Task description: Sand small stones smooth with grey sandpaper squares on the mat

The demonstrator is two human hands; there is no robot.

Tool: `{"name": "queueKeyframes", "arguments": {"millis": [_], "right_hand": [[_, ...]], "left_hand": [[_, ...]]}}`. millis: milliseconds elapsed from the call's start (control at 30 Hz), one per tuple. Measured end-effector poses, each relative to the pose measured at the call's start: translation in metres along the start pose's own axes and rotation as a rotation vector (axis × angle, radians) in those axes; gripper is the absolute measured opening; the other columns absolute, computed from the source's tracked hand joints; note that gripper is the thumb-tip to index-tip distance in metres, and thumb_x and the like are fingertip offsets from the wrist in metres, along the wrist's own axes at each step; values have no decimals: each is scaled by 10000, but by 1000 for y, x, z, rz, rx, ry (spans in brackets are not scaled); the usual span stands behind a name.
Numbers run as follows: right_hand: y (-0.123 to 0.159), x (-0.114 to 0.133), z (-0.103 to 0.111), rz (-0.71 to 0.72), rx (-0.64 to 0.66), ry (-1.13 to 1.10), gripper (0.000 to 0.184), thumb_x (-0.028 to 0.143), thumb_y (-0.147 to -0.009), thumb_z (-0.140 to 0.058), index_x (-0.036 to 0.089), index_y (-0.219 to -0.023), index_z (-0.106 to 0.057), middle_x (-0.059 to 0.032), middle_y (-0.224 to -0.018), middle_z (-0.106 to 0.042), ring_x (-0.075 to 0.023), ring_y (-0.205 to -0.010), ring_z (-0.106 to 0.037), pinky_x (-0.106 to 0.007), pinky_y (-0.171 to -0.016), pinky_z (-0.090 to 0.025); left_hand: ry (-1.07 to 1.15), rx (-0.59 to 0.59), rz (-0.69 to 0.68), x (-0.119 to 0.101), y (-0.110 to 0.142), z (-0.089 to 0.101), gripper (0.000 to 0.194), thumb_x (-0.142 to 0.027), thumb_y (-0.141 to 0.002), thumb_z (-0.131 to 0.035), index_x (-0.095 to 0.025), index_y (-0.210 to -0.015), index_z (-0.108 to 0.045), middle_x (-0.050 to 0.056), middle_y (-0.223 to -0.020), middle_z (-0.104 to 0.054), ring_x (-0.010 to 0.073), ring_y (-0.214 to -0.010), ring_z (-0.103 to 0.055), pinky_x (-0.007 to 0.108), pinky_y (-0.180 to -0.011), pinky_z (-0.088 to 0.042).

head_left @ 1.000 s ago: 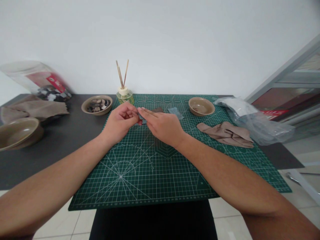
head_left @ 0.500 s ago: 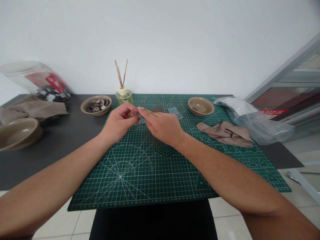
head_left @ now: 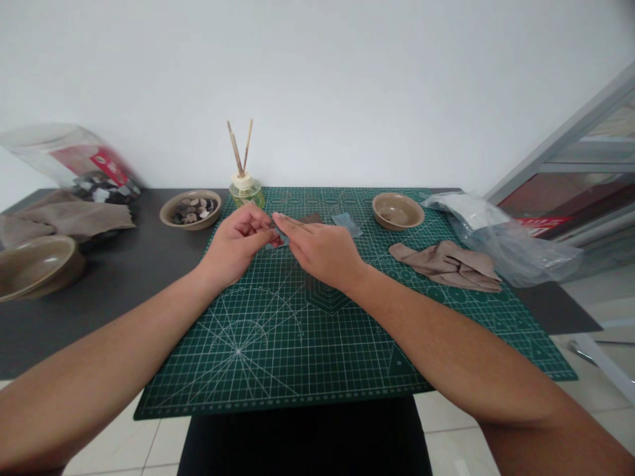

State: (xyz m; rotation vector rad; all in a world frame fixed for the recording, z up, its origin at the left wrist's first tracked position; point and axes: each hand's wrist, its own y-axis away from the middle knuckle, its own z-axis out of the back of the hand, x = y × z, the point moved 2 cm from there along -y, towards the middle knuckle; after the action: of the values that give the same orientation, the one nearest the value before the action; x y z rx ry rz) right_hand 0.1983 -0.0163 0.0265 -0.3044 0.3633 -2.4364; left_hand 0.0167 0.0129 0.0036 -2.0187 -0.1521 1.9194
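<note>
My left hand (head_left: pixel 241 239) is closed in a pinch, its fingers curled and meeting the tips of my right hand over the cutting mat. Whatever small thing it pinches is hidden by the fingers. My right hand (head_left: pixel 322 250) is closed too, palm down, with its fingers pressed together and pointing left. A bit of a thin grey-blue sheet (head_left: pixel 284 240) shows between and under the fingers. Behind my right hand lie a brown flat piece (head_left: pixel 312 218) and another grey-blue piece (head_left: pixel 347 223), both on the green cutting mat (head_left: pixel 268 370).
A bowl of dark and tan chips (head_left: pixel 191 210) and a reed diffuser (head_left: pixel 247 188) stand left of centre. Further left are another bowl (head_left: pixel 40 264), brown cloth (head_left: pixel 89 219) and a clear jar (head_left: pixel 84 162). Rightward sit a bowl (head_left: pixel 397 211), brown cloth (head_left: pixel 446 266) and plastic bag (head_left: pixel 510 244).
Both hands stay in almost the same place, fingertips together. Only the visible part of the grey-blue sheet between them shifts slightly.
</note>
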Motion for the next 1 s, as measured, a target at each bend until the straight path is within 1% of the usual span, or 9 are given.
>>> {"name": "queueKeyframes", "arguments": {"millis": [100,233,367,500,667,800,1000], "right_hand": [[0,0,0,7,2,2,574,131,-1115,-446,215,-1678,-524,-69,-1640,-614,-200,-1269,-784,-306,-928,-626],[0,1,-1,27,-3,-9,575,128,-1113,-455,223,-1674,-532,-80,-1644,-608,-211,-1251,-791,-330,-952,-636],[0,0,-1,22,-11,-23,579,114,-1115,-443,229,-1676,-529,-72,-1648,-607,-199,-1279,-780,-322,-974,-635],[0,-1,-1,33,-35,-29,567,118,-1117,-441,215,-1667,-539,-71,-1639,-619,-207,-1281,-782,-328,-971,-640],[0,-3,-4,33,-52,-19,570,109,-1100,-469,209,-1654,-560,-70,-1611,-646,-222,-1227,-805,-334,-921,-648],[0,-2,-6,43,-61,-20,568,117,-1096,-485,207,-1651,-563,-65,-1624,-633,-216,-1236,-797,-329,-929,-646],[-1,-3,-8,52,-69,-12,579,116,-1101,-461,209,-1667,-543,-63,-1631,-627,-223,-1198,-809,-340,-917,-648]], "left_hand": [[-17,13,-12,2,0,1,250,-195,-719,-854,-231,-800,-620,-51,-638,-674,131,-566,-657,278,-597,-551],[-23,39,7,2,1,1,248,-187,-728,-827,-237,-814,-600,-43,-641,-675,142,-570,-657,294,-602,-560],[10,32,21,-2,2,-1,278,-216,-755,-848,-237,-815,-577,-36,-673,-676,152,-596,-683,311,-615,-582],[56,32,-5,-4,2,-2,299,-204,-738,-889,-229,-808,-599,-36,-666,-709,149,-589,-704,284,-589,-578],[129,64,-12,0,0,0,309,-217,-741,-927,-214,-822,-629,-34,-648,-732,139,-555,-706,252,-563,-582],[154,97,21,3,0,0,316,-188,-746,-931,-210,-816,-624,-47,-653,-730,134,-557,-720,239,-573,-601],[180,64,-15,3,1,1,316,-184,-761,-916,-213,-829,-609,-39,-665,-750,152,-559,-735,255,-573,-616]]}}
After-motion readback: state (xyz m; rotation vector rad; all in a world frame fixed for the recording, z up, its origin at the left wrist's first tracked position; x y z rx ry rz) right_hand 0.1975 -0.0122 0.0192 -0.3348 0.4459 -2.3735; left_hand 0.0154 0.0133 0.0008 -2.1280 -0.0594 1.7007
